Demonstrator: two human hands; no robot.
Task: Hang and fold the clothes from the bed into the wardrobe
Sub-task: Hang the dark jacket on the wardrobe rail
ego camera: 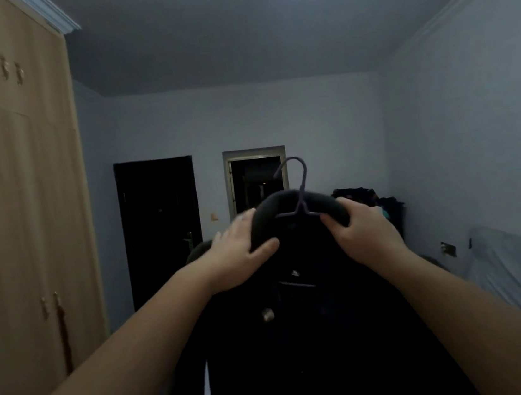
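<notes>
So the wardrobe (17,196) is off on the left side of the room, doors closed, and that's where this thing has to end up. The left hand (243,252) is curled around the left end of the collar of the dark jacket (299,324), thumb underneath, fingers over the top. Between the hands the purple hanger (300,192) sits inside the neck, hook sticking straight up (it's dim, so I can't tell how well the shoulders are seated). The right hand (363,233) pinches the right end of the collar. The jacket hangs straight down in front of the person, held up at about chest height, its long axis vertical. The key bit: the wardrobe lies to the left of both hands, so the left one is nearer, and I'd guess a door needs opening first.
</notes>
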